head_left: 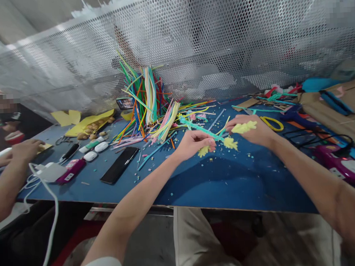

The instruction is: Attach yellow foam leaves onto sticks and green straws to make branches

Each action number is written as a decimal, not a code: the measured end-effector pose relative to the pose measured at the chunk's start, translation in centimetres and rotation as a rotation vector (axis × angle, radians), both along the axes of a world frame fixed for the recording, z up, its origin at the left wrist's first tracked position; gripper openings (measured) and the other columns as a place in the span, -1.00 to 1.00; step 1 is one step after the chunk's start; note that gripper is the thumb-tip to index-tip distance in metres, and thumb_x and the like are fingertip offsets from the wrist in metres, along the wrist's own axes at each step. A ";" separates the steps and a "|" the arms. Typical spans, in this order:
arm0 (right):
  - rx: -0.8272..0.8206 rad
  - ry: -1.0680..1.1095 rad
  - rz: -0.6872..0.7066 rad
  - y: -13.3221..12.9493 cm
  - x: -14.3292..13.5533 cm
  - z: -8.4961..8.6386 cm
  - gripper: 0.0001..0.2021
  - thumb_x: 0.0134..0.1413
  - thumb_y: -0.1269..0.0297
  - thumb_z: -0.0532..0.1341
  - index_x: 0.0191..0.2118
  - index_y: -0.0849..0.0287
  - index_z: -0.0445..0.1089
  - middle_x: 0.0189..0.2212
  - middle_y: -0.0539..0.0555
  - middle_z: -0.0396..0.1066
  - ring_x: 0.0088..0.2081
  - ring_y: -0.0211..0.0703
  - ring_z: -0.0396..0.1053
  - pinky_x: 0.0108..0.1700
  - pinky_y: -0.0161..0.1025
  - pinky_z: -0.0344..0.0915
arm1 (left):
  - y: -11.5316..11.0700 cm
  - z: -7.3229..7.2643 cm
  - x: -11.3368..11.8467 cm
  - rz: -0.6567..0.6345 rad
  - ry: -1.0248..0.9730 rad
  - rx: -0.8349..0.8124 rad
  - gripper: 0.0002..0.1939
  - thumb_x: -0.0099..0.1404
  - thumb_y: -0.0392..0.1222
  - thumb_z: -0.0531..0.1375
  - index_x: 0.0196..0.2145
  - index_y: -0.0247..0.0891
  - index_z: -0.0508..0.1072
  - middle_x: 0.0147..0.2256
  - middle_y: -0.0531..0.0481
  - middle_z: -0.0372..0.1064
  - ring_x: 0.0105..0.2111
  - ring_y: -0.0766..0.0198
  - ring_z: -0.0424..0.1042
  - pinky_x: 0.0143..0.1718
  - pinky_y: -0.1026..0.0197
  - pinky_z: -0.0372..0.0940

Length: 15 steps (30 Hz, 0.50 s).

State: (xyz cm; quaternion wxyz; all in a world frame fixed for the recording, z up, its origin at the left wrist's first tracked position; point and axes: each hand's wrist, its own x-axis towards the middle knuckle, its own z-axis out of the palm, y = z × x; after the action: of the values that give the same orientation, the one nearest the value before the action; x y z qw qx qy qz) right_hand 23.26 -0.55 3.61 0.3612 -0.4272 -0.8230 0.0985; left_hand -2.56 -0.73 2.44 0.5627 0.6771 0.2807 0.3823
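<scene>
My left hand (194,144) is closed around a turquoise pipe-cleaner stem (205,131), which slants across in front of me. Yellow leaf-shaped pieces (231,143) sit at the stem's lower end, one partly under my left fingers. My right hand (248,130) is closed with a yellow pipe-cleaner leaf (244,127) showing against it; a thin pale yellow stalk pokes out by its fingertips. Exactly where those fingers meet the stalk is hard to make out. Pink and turquoise fluffy bits (198,117) lie just behind the stem.
A tall bunch of coloured pipe cleaners (148,95) stands at the back. A black phone (119,165), white earbud cases and a purple power strip (70,171) lie to the left, near a co-worker's hand (26,151). Another purple power strip (342,164) and brown paper bag (327,105) are right.
</scene>
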 end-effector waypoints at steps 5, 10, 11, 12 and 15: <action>-0.187 0.156 0.156 0.6 1.4 2.0 -0.72 0.17 0.03 0.21 -0.30 0.10 0.56 -0.35 0.06 0.58 -0.33 -0.11 0.48 -0.23 -0.17 0.38 | -0.8 1.5 -0.3 -0.002 0.145 0.207 -0.69 0.19 0.06 0.33 -0.39 -0.28 0.61 -0.44 -0.11 0.56 -0.44 0.24 0.54 -0.36 0.22 0.44; -0.412 -0.083 0.270 2.7 1.9 5.1 -0.69 0.07 -0.03 0.29 -0.35 0.11 0.60 -0.42 0.06 0.57 -0.36 -0.10 0.48 -0.31 -0.20 0.37 | -1.0 1.8 -0.5 -0.031 0.293 0.551 -0.78 0.29 -0.02 0.26 -0.29 -0.18 0.63 -0.37 -0.09 0.58 -0.41 0.26 0.54 -0.32 0.24 0.41; -0.443 -0.151 0.291 3.0 1.8 5.9 -0.69 0.05 -0.03 0.30 -0.36 0.12 0.61 -0.43 0.06 0.56 -0.37 -0.10 0.47 -0.32 -0.20 0.37 | -1.0 1.7 -0.5 -0.041 0.332 0.614 -0.80 0.31 -0.04 0.25 -0.27 -0.15 0.63 -0.33 -0.09 0.59 -0.36 0.25 0.55 -0.26 0.23 0.41; -0.470 -0.208 0.328 3.3 1.6 6.7 -0.70 0.03 -0.02 0.32 -0.35 0.11 0.61 -0.41 0.05 0.57 -0.36 -0.10 0.48 -0.30 -0.20 0.38 | -0.9 1.5 -0.5 -0.051 0.376 0.669 -0.80 0.33 -0.05 0.22 -0.24 -0.12 0.63 -0.29 -0.08 0.60 -0.31 0.24 0.56 -0.20 0.21 0.41; -0.439 -0.283 0.405 3.8 0.6 8.9 -0.74 -0.02 -0.02 0.35 -0.40 0.07 0.61 -0.38 0.04 0.59 -0.29 -0.10 0.50 -0.23 -0.19 0.39 | -0.7 1.1 -0.7 -0.040 0.500 0.807 -0.79 0.37 -0.07 0.17 -0.17 -0.04 0.62 -0.18 -0.05 0.59 -0.21 0.22 0.57 -0.09 0.18 0.38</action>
State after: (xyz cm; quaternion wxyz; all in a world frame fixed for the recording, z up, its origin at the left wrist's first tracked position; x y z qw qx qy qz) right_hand 23.82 3.24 12.56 0.1155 -0.3322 -0.8924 0.2828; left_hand -3.26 -1.39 3.51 0.1771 0.9182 0.2233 0.2752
